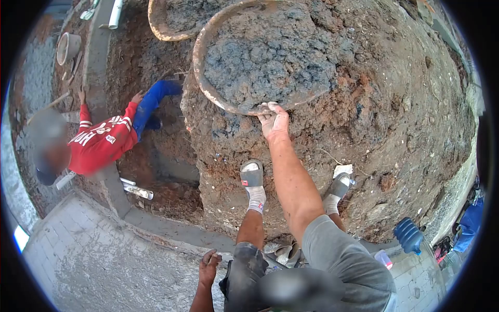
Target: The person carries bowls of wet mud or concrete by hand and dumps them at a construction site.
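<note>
My right hand (274,120) is closed on the near rim of a wide round basin (201,78), with the thumb and fingers at the edge. The basin's rim is crusted with pale dried mud. Lumpy wet grey mud or mortar (265,62) fills it. My left hand (209,266) hangs low beside my left thigh, fingers loosely bent and apart, holding nothing visible. My feet, in socks and grey slide sandals (252,176), stand on the soil just below the basin.
A second mud-filled basin (171,36) sits at the top. Left, a co-worker in a red top (106,140) leans across a trench beside a concrete wall (96,57). White pipes (138,191) lie near the trench. A blue water jug (408,235) is at lower right.
</note>
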Tool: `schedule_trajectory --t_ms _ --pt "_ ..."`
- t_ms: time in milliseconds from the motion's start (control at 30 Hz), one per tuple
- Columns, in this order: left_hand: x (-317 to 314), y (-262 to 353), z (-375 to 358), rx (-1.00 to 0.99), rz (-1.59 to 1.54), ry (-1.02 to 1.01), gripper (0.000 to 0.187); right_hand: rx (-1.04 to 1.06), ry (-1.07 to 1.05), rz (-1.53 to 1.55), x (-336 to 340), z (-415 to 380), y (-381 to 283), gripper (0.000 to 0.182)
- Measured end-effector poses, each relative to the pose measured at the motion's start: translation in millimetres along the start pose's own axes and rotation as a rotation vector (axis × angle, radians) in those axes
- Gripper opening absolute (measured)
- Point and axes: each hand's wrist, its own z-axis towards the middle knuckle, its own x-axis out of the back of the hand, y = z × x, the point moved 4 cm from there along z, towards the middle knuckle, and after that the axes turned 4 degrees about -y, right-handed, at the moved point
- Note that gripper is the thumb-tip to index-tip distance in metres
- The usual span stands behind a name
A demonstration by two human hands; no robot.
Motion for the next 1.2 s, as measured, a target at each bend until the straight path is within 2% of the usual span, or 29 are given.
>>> schedule_trajectory --t_ms 167,333,433,500,533,567,667,800,867,933,1000,1033,1100,1200 --pt "-10 7 -16 -0.004 0.067 0.079 0.033 -0.016 -0.07 0.128 1 10 6 0.004" --pt "-37 -18 -38 -0.033 0.17 0.135 0.037 -0.061 -0.051 0.132 -5 -2 -6 0.002" --pt "-68 -17 -52 -0.061 0.204 0.129 0.037 -0.045 -0.089 0.14 3 -27 -40 0.01" --pt "-90 -8 -53 -0.108 0.391 0.126 0.036 -0.064 -0.078 -0.02 5 -40 -74 0.013" --pt "-99 -3 -53 -0.205 0.51 0.16 0.036 -0.053 -0.082 -0.087 5 -49 -94 0.016" --pt "-105 -1 -52 -0.222 0.508 0.164 0.036 -0.042 -0.082 -0.155 7 -60 -112 0.018" --pt "-143 48 -65 -0.228 0.736 0.15 0.034 -0.066 -0.136 -0.263 33 -79 -152 0.021" --pt "-141 85 -26 -0.49 0.555 0.277 0.029 -0.08 -0.17 -0.424 66 -140 -212 0.018" --pt "-141 138 -12 -0.66 0.467 0.303 0.028 -0.034 -0.131 -0.412 105 -151 -229 0.019" --pt "-128 178 30 -0.73 0.451 0.368 0.027 -0.112 -0.042 -0.44 133 -162 -246 0.021" --pt "-132 233 65 -0.677 0.424 0.345 0.033 -0.019 0.02 -0.427 165 -148 -253 0.021" --pt "-124 241 112 -0.701 0.438 0.302 0.038 0.026 0.027 -0.406 175 -140 -252 0.021" --pt "-138 293 147 -0.71 0.55 0.284 0.043 0.08 0.078 -0.391 170 -138 -251 0.021" --pt "-170 348 199 -0.687 0.536 0.138 0.048 0.126 0.13 -0.368 173 -141 -249 0.021"
